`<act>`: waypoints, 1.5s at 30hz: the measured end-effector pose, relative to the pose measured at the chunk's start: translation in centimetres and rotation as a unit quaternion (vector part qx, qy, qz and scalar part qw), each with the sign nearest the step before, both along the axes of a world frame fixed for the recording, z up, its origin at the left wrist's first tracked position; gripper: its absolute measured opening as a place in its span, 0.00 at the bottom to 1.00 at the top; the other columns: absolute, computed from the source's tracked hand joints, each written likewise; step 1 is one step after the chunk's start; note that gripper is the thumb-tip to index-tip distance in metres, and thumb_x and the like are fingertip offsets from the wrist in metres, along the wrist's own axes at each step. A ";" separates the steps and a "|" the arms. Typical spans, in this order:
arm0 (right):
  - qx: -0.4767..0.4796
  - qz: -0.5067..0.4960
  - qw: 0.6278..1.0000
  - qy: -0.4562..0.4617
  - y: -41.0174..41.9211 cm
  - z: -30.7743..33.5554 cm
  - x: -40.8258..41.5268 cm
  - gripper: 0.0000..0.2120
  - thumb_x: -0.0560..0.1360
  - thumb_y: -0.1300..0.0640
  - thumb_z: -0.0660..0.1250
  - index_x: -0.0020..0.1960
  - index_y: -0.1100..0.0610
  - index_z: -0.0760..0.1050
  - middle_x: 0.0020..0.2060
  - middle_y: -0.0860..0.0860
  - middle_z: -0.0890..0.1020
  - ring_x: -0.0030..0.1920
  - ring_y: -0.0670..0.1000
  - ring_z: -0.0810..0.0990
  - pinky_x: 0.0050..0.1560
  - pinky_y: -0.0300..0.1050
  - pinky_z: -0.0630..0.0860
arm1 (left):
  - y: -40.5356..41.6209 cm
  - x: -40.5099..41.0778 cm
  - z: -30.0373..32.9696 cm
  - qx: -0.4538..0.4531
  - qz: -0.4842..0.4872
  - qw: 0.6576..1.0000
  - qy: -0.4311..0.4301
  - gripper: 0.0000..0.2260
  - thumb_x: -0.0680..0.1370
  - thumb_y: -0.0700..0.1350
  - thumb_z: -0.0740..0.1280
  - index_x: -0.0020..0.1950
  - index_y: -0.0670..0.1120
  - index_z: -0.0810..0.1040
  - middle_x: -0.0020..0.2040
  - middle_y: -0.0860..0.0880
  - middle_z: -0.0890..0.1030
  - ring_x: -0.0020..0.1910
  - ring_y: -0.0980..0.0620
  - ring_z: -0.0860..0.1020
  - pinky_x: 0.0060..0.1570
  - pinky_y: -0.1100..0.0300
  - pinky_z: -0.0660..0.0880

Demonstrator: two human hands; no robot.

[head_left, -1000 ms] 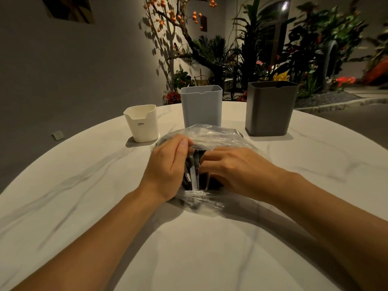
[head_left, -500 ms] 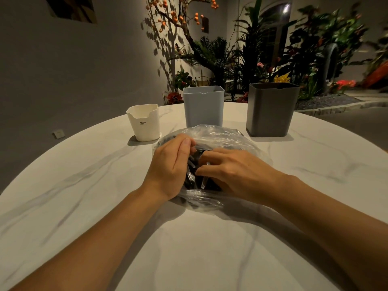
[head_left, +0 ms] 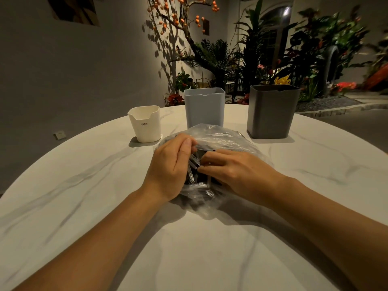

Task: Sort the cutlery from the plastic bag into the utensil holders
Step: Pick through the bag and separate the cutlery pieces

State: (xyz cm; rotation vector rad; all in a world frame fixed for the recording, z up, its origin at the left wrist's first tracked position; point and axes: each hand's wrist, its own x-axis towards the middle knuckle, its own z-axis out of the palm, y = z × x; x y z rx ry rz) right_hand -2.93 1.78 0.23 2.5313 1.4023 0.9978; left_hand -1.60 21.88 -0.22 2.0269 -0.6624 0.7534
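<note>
A clear plastic bag (head_left: 220,137) lies on the round marble table (head_left: 84,196), with dark cutlery (head_left: 194,173) showing in its opening. My left hand (head_left: 170,169) pinches the bag's upper edge at the left of the opening. My right hand (head_left: 237,173) has its fingers curled into the opening among the cutlery; what they grip is hidden. Behind the bag stand three holders: a small white one (head_left: 144,124) at the left, a light blue one (head_left: 204,106) in the middle, a dark grey one (head_left: 271,111) at the right.
The table's far edge curves just behind the holders. Beyond it are a grey wall at the left, a branch with orange fruit and dense plants (head_left: 273,59). Bare tabletop lies on both sides of my forearms.
My left hand has lifted the bag's upper edge a little. My right fingers have curled further into the opening. The camera has shifted slightly.
</note>
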 end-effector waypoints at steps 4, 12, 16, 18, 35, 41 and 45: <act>0.022 -0.022 0.999 0.006 -0.2 -0.1 0.0 0.22 0.68 0.55 0.79 0.61 0.56 0.81 0.56 0.55 0.82 0.53 0.57 0.83 0.49 0.54 0.84 | -0.1 -0.6 0.4 0.039 0.006 0.999 -0.034 0.06 0.82 0.48 0.61 0.54 0.50 0.76 0.43 0.56 0.80 0.45 0.57 0.78 0.47 0.73 0.73; 0.132 -0.034 0.985 0.107 -0.1 -0.1 -0.2 0.18 0.70 0.54 0.76 0.60 0.54 0.83 0.54 0.53 0.83 0.51 0.53 0.83 0.52 0.47 0.83 | -0.6 -2.2 1.4 0.183 -0.067 0.979 0.057 0.15 0.74 0.44 0.71 0.55 0.55 0.69 0.30 0.55 0.77 0.32 0.55 0.78 0.34 0.63 0.77; 0.149 -0.050 0.979 0.130 -0.3 -0.1 -0.2 0.22 0.68 0.58 0.79 0.61 0.56 0.82 0.55 0.54 0.83 0.52 0.55 0.84 0.53 0.48 0.83 | -0.2 -2.6 2.2 0.231 -0.090 0.962 0.114 0.25 0.69 0.57 0.78 0.56 0.57 0.65 0.34 0.56 0.77 0.34 0.57 0.78 0.35 0.66 0.76; 0.160 -0.048 0.976 0.138 -0.2 0.0 -0.3 0.22 0.69 0.61 0.79 0.62 0.56 0.81 0.56 0.54 0.82 0.53 0.55 0.83 0.53 0.49 0.83 | -0.3 -2.8 2.4 0.293 -0.057 0.949 0.103 0.31 0.65 0.67 0.76 0.57 0.59 0.62 0.40 0.61 0.75 0.38 0.58 0.78 0.36 0.67 0.76; 0.179 -0.009 0.984 0.000 1.4 2.4 -2.0 0.21 0.70 0.65 0.76 0.61 0.63 0.75 0.53 0.60 0.76 0.45 0.55 0.79 0.40 0.45 0.84 | -0.7 -1.5 1.8 0.091 -0.044 0.989 -0.112 0.15 0.78 0.49 0.66 0.61 0.42 0.78 0.55 0.47 0.82 0.56 0.61 0.74 0.58 0.81 0.65; 0.303 0.044 0.952 0.014 1.2 3.1 -2.2 0.13 0.72 0.63 0.76 0.53 0.62 0.76 0.46 0.55 0.82 0.42 0.54 0.83 0.41 0.44 0.84 | -0.4 -1.5 2.4 0.091 -0.047 0.984 -0.148 0.11 0.79 0.46 0.69 0.58 0.42 0.82 0.50 0.44 0.83 0.50 0.53 0.78 0.58 0.75 0.71; 0.336 0.050 0.941 0.016 1.0 3.4 -2.3 0.10 0.71 0.62 0.77 0.50 0.61 0.81 0.47 0.54 0.83 0.46 0.51 0.83 0.45 0.42 0.83 | -0.2 -1.4 2.8 0.140 -0.008 0.968 -0.209 0.12 0.78 0.45 0.67 0.57 0.40 0.82 0.49 0.44 0.84 0.50 0.52 0.77 0.62 0.77 0.65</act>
